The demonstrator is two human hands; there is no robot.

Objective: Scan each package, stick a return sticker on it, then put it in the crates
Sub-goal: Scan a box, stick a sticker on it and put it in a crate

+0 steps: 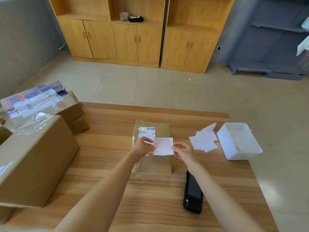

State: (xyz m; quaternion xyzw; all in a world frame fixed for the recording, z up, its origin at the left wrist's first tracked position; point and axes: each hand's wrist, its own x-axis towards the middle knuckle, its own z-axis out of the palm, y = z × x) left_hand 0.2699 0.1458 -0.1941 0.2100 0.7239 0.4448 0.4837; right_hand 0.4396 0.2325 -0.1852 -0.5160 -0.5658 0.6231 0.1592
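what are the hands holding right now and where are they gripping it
A return sticker, above the package: the left hand pinches its left edge, the right hand its right edge.

Wooden cabinets (137, 39) stood along far wall; grey shelving (274, 47) far right; small black device (135, 18) on cabinet ledge.

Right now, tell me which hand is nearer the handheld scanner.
Right. The right hand is just above the handheld scanner, its wrist over the top end; the left hand is farther left.

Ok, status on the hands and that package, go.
Left hand, right hand both pinching return sticker above package. Sticker not stuck yet. Nothing in the way.
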